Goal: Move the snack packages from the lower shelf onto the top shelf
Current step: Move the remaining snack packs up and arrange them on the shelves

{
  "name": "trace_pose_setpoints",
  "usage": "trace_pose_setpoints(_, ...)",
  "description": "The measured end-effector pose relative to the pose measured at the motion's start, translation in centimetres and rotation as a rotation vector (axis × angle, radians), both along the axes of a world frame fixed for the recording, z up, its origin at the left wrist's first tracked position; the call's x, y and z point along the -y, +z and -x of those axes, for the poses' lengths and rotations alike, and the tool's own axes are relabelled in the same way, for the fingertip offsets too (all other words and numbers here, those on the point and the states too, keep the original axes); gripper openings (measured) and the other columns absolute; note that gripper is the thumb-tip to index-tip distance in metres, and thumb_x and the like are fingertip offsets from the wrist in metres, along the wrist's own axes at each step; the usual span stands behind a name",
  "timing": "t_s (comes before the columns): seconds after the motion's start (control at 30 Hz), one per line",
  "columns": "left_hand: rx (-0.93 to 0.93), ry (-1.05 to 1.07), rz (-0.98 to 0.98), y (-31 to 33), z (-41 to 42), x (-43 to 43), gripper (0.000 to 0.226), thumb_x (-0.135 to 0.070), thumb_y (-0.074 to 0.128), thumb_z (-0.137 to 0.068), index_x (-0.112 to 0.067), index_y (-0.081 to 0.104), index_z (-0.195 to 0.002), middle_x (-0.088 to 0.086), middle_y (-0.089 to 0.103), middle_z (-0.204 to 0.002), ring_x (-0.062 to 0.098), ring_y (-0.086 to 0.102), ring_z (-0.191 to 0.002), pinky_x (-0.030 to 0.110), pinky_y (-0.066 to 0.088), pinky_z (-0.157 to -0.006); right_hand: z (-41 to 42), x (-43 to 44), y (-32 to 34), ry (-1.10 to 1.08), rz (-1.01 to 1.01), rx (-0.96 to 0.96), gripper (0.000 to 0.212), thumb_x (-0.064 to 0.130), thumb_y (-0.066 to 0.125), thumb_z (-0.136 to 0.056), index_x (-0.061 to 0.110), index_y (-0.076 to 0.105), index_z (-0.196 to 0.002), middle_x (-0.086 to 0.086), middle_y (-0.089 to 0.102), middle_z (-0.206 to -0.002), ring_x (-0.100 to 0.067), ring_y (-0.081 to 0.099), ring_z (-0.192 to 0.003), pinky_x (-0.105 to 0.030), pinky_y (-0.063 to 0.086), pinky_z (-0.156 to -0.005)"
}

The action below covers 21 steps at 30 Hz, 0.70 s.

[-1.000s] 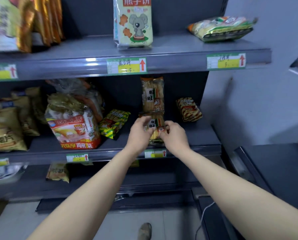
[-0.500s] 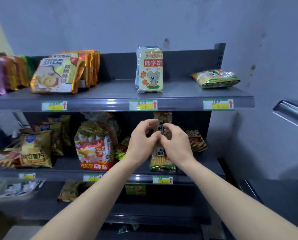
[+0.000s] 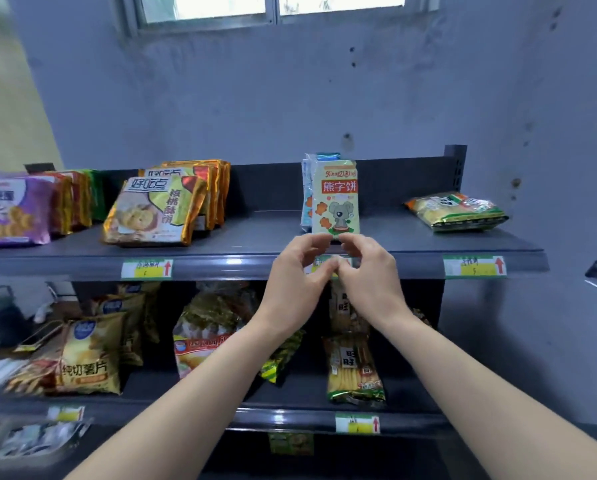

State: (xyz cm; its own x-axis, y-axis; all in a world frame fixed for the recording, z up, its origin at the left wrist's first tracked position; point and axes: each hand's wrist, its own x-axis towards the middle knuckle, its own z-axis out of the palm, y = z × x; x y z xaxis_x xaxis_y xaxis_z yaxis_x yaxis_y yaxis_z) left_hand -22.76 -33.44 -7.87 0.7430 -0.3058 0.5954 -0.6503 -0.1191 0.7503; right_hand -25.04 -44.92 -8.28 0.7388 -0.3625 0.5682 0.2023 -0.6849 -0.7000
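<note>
Hands: two (left hand [image 3: 290, 289], right hand [image 3: 370, 282]).
Top shelf [image 3: 255, 237]: one purple biscuit bag [image 3: 9, 209], one koala-print biscuit pack [image 3: 335, 199], one blue pack [image 3: 305, 195] behind it, one green cracker pack [image 3: 456, 211] lying flat.
Lower shelf [image 3: 290, 415]: two rice cracker packs (front pack [image 3: 354, 368], rear pack [image 3: 342, 306]), one large red-labelled bag [image 3: 200, 341], one yellow-green striped pack [image 3: 279, 362].

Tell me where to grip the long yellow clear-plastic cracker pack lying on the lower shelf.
Likely best: grip the long yellow clear-plastic cracker pack across its narrow middle, coming from the front and above. It lies lengthwise, green crimped end toward the lower shelf edge, with both long sides free.
</note>
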Motion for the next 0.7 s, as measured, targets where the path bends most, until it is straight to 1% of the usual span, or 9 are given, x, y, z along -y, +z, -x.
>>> trace_pose_setpoints(0.07,0.001,-0.064,-0.01,0.7,-0.8,0.5,0.029,-0.01,0.063,-0.087,-0.021,0.059,-0.114,-0.004,0.063,-0.113,0.009,0.06,-0.107,0.026,0.049,-0.096,-0.4,0.6,0.6,-0.047,-0.007,0.012,0.037,0.013,0.06,-0.089,0.013,0.058,-0.126,-0.003,0.06,-0.122,-0.016,0.055,-0.115,-0.019,0.038,-0.091)
trace_pose_setpoints(0.13,-0.009,-0.131,-0.011,1.3,-1.6,1.7,0.03,-0.011,0.063,-0.087,-0.017,0.059,-0.116,-0.001,0.064,-0.114,0.01,0.061,-0.106,0.031,0.05,-0.097,-0.6,1.7,1.1,-0.114,-0.01,0.003,0.036,0.015,0.06,-0.09,0.012,0.058,-0.126,-0.004,0.06,-0.122,-0.016,0.054,-0.114,-0.016,0.036,-0.088)
trace_pose_setpoints(0.27,0.031,-0.251,-0.058,2.0,-2.8,5.3,0.03,-0.011,0.061,-0.088,-0.012,0.059,-0.118,0.001,0.063,-0.114,0.014,0.06,-0.108,0.032,0.049,-0.098,0.0,5.0,1.6,-0.3,-0.011,-0.012,0.037,0.018,0.06,-0.09,0.011,0.057,-0.127,-0.005,0.06,-0.124,-0.017,0.054,-0.114,-0.019,0.036,-0.09)
trace_pose_setpoints(0.33,0.007,-0.314,-0.077,2.2,-3.2,7.4,0.03,-0.012,0.06,-0.089,-0.009,0.059,-0.119,0.002,0.064,-0.115,0.014,0.061,-0.105,0.03,0.05,-0.095,0.6,6.8,1.7,-0.405,-0.005,-0.031,0.037,0.021,0.061,-0.09,0.011,0.058,-0.126,-0.007,0.06,-0.125,-0.019,0.054,-0.115,-0.023,0.037,-0.092)
trace_pose_setpoints(0.43,-0.086,-0.379,-0.104,2.5,-3.6,10.7,0.03,-0.014,0.059,-0.089,-0.009,0.059,-0.119,0.002,0.064,-0.112,0.011,0.06,-0.099,0.02,0.049,-0.087,1.6,9.3,1.8,-0.527,0.007,-0.043,0.037,0.024,0.059,-0.09,0.009,0.059,-0.124,-0.01,0.06,-0.124,-0.023,0.054,-0.115,-0.028,0.038,-0.094)
trace_pose_setpoints(0.47,-0.122,-0.378,-0.109,2.7,-3.9,11.8,0.031,-0.015,0.059,-0.089,-0.01,0.059,-0.12,0.001,0.063,-0.112,0.011,0.059,-0.099,0.019,0.048,-0.085,1.9,10.2,1.9,-0.553,0.005,-0.051,0.036,0.025,0.058,-0.091,0.009,0.059,-0.123,-0.01,0.059,-0.124,-0.024,0.053,-0.115,-0.028,0.038,-0.094)
trace_pose_setpoints(0.57,-0.258,-0.355,-0.117,3.2,-5.1,15.1,0.036,-0.017,0.059,-0.09,-0.009,0.056,-0.124,0.006,0.062,-0.119,0.018,0.059,-0.105,0.029,0.047,-0.095,1.8,13.3,2.3,-0.597,0.017,-0.113,0.037,0.026,0.056,-0.092,0.009,0.058,-0.124,-0.011,0.057,-0.127,-0.025,0.051,-0.119,-0.027,0.035,-0.094)
trace_pose_setpoints(0.67,-0.396,-0.324,-0.125,3.8,-6.2,18.3,0.041,-0.018,0.059,-0.09,-0.005,0.051,-0.128,0.011,0.059,-0.124,0.028,0.056,-0.115,0.03,0.045,-0.091,0.4,17.1,2.8,-0.61,0.029,-0.155,0.042,0.029,0.057,-0.092,0.008,0.055,-0.128,-0.012,0.052,-0.133,-0.028,0.047,-0.123,-0.029,0.034,-0.098)
trace_pose_setpoints(0.7,-0.438,-0.316,-0.131,4.1,-6.5,19.4,0.039,-0.017,0.059,-0.09,-0.006,0.052,-0.126,0.009,0.059,-0.12,0.027,0.057,-0.111,0.031,0.045,-0.089,-0.2,18.4,3.0,-0.612,0.023,-0.168,0.046,0.031,0.057,-0.091,0.008,0.052,-0.131,-0.013,0.049,-0.136,-0.029,0.044,-0.125,-0.031,0.033,-0.101)
